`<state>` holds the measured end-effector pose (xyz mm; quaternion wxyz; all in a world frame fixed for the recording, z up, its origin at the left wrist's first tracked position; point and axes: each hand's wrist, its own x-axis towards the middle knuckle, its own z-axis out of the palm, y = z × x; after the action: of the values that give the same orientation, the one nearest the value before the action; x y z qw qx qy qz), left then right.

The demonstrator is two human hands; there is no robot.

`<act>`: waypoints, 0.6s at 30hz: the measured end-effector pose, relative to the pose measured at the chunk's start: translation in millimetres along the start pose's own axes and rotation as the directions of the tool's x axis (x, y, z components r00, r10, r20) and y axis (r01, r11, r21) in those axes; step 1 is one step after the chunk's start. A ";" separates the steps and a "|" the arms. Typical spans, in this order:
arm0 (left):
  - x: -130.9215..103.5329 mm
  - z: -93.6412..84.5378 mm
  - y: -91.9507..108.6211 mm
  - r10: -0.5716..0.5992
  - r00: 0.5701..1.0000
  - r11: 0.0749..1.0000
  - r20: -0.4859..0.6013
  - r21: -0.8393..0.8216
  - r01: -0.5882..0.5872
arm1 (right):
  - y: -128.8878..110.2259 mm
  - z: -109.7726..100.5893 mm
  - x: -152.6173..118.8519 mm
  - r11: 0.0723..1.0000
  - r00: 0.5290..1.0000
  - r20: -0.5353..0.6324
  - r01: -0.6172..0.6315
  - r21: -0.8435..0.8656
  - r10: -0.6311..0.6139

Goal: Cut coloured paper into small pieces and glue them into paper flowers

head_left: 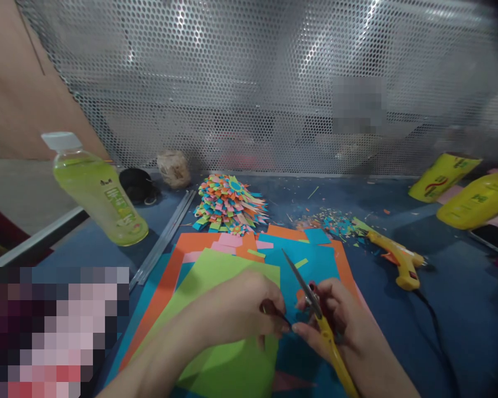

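Tool (327, 334), yellow-handled, across fingers (334, 288) of right hand (348, 326)

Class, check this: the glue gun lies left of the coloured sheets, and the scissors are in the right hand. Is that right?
Wrong side: the head view shows the glue gun right of the coloured sheets, with the scissors in the right hand.

Craft workspace, paper sheets (232, 326) (glue gun (402, 262) nearby)
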<state>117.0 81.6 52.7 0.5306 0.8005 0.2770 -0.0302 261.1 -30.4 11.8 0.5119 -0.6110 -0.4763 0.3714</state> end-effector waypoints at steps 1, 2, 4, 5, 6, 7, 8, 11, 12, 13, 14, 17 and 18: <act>0.0 0.0 -0.8 0.010 1.000 1.000 -0.017 -0.022 -0.010 | 1.7 0.5 -0.2 1.000 1.000 0.001 0.015 -0.012 -0.014; 0.2 0.0 -1.6 0.022 0.999 0.999 -0.035 -0.044 -0.023 | 4.5 0.5 0.1 0.999 0.999 -0.010 0.037 -0.021 -0.037; 0.9 0.5 -2.5 0.042 0.997 0.996 -0.059 -0.078 -0.046 | 11.8 -0.8 1.7 0.998 0.997 -0.032 0.062 -0.027 -0.063; 1.2 0.9 -2.6 0.049 0.997 0.994 -0.062 -0.092 -0.054 | 15.0 -1.9 2.8 0.998 0.997 -0.048 0.054 -0.028 -0.055; 1.4 1.4 -2.4 0.053 0.997 0.993 -0.061 -0.105 -0.059 | 17.1 -3.1 3.8 0.999 0.997 -0.070 0.037 -0.029 -0.038; 1.4 2.0 -1.8 0.054 0.997 0.992 -0.059 -0.114 -0.061 | 17.8 -4.2 4.4 1.000 0.995 -0.095 0.014 -0.025 -0.017; 1.3 2.6 -0.8 0.055 0.997 0.990 -0.057 -0.126 -0.061 | 16.9 -4.9 4.6 1.000 0.993 -0.118 -0.001 -0.010 0.000; 0.1 3.9 3.7 0.068 0.997 0.973 -0.023 -0.220 -0.072 | 6.1 -4.5 1.9 0.992 0.977 -0.208 -0.016 0.124 0.041; -0.2 4.1 5.3 0.081 0.997 0.962 -0.010 -0.263 -0.081 | 1.1 -3.7 0.3 0.984 0.970 -0.239 -0.011 0.178 0.054; -0.5 4.3 6.7 0.091 0.996 0.950 -0.005 -0.299 -0.089 | -3.7 -2.7 -1.4 0.976 0.962 -0.267 -0.005 0.217 0.064; -0.6 4.4 7.7 0.096 0.995 0.941 -0.012 -0.325 -0.095 | -7.9 -1.8 -2.8 0.972 0.954 -0.292 0.001 0.233 0.069; -0.1 4.6 9.2 0.075 0.995 0.935 -0.065 -0.343 -0.093 | -14.8 -0.3 -4.2 0.977 0.935 -0.348 0.012 0.212 0.064; 0.0 4.7 9.4 0.070 0.994 0.934 -0.080 -0.344 -0.094 | -15.3 -0.4 -3.8 0.978 0.931 -0.359 0.014 0.206 0.062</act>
<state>122.6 74.8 58.5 0.6549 0.7057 0.2618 0.0678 257.4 -33.8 26.8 0.6467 -0.6189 -0.3248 0.3053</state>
